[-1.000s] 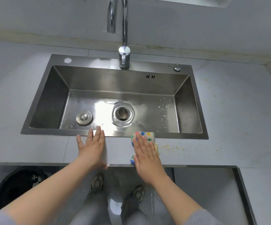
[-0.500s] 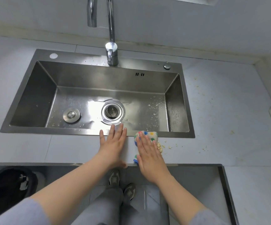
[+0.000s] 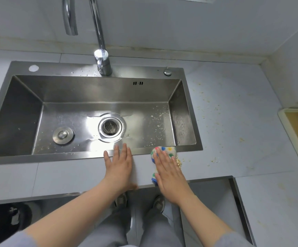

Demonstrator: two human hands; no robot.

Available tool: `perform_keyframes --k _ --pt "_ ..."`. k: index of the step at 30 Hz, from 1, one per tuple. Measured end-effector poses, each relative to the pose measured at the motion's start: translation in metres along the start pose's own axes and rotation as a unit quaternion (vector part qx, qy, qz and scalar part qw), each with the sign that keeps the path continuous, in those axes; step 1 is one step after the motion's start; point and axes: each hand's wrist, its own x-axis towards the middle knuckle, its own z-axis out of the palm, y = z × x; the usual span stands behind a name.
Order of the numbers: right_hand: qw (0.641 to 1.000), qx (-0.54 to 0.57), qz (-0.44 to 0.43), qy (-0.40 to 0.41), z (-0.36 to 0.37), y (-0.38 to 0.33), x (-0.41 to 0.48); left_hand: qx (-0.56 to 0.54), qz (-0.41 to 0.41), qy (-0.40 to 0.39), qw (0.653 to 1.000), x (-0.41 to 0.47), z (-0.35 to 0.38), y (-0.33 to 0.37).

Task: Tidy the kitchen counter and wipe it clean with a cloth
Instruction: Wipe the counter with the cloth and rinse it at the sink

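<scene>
A white cloth with coloured dots [image 3: 167,150] lies on the narrow strip of grey counter [image 3: 73,173] in front of the sink. My right hand [image 3: 168,171] presses flat on it with straight fingers. A small heap of yellowish crumbs [image 3: 179,162] sits against the cloth's right edge. My left hand [image 3: 119,164] rests flat on the counter a little to the left, its fingertips reaching the sink's front rim [image 3: 55,155].
The steel sink holds a strainer drain [image 3: 111,127], a loose plug [image 3: 62,135] and scattered crumbs. A tap [image 3: 101,61] rises behind it. More crumbs [image 3: 214,107] dot the counter right of the sink. A tray edge [image 3: 294,132] shows at far right, a dark bin [image 3: 3,225] below left.
Both hands have slid to the right along the front strip, the right one pushing the cloth and crumbs with it. The view has turned right too.
</scene>
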Motion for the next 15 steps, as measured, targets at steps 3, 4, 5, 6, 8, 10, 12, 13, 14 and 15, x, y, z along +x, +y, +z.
perform_keyframes --k 3,4,5,6,8,10,12,13,14,15 --pt "1.0 -0.002 0.001 -0.005 -0.002 0.01 -0.002 -0.022 0.026 0.017 0.999 0.004 0.0 0.01" --pt "1.0 0.002 0.0 -0.006 -0.002 0.014 -0.004 -0.023 0.036 0.019 0.999 0.005 -0.001 0.015" --pt "1.0 0.01 -0.002 -0.007 -0.001 0.019 -0.005 -0.024 0.043 0.021 0.999 0.007 0.0 0.021" --pt "1.0 0.017 -0.004 -0.006 -0.002 0.025 -0.006 -0.026 0.045 0.022 0.998 0.01 -0.001 0.03" --pt "1.0 0.024 -0.011 -0.002 -0.002 0.038 -0.009 -0.036 0.043 0.024 0.998 0.014 -0.001 0.048" --pt "1.0 0.025 -0.014 -0.005 -0.004 0.055 -0.013 -0.043 0.036 0.021 0.998 0.017 -0.001 0.07" --pt "1.0 0.023 -0.012 -0.003 -0.007 0.073 -0.017 -0.04 0.026 0.016 0.999 0.018 -0.002 0.089" --pt "1.0 0.022 -0.012 -0.003 -0.009 0.081 -0.019 -0.039 0.021 0.013 0.999 0.019 -0.004 0.096" --pt "1.0 0.021 -0.011 -0.005 -0.011 0.091 -0.022 -0.04 0.015 0.012 0.999 0.021 -0.005 0.105" --pt "1.0 0.021 -0.011 -0.009 -0.012 0.102 -0.026 -0.04 0.01 0.011 0.999 0.022 -0.007 0.114"
